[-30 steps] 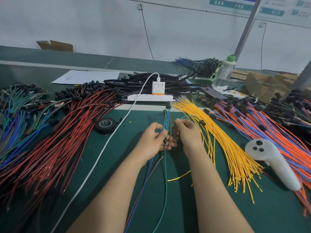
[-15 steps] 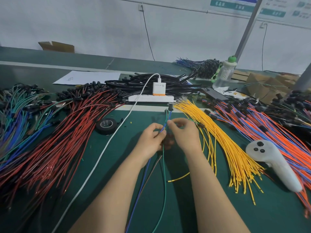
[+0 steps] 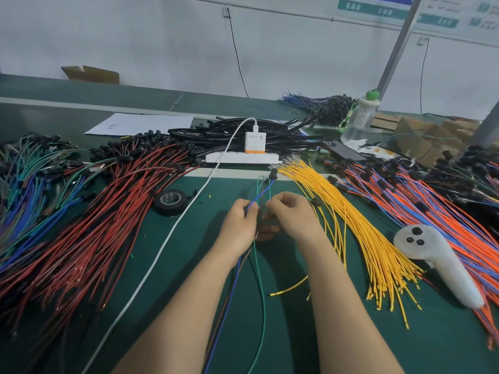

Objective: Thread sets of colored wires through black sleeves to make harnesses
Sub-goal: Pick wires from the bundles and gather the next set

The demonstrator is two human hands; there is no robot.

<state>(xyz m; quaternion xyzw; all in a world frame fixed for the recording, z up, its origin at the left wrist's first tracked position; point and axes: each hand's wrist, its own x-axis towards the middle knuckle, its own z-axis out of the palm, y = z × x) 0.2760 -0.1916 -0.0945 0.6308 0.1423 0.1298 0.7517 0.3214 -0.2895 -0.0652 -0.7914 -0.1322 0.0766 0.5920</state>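
Note:
Over the middle of the green mat, my left hand (image 3: 239,225) and my right hand (image 3: 293,215) meet, fingers curled round a thin bundle of wires. A blue wire (image 3: 260,197) and a green wire (image 3: 260,279) run through both hands. Their far ends rise to small black caps (image 3: 273,174); their long tails trail towards me. Whether a sleeve sits between my fingers is hidden. Yellow wires (image 3: 351,233) fan out just right of my right hand. Black sleeves (image 3: 243,130) are piled at the back.
A big spread of red wires (image 3: 102,225) lies left, blue and green wires (image 3: 24,190) further left. Orange and blue wires (image 3: 445,211) lie right, beside a white controller (image 3: 437,263). A tape roll (image 3: 170,201), white cable (image 3: 162,247), power strip (image 3: 243,157) and bottle (image 3: 359,120) stand nearby.
Both hands have shifted slightly away from me along the wires, and the wires' capped ends now stand higher above my fingers.

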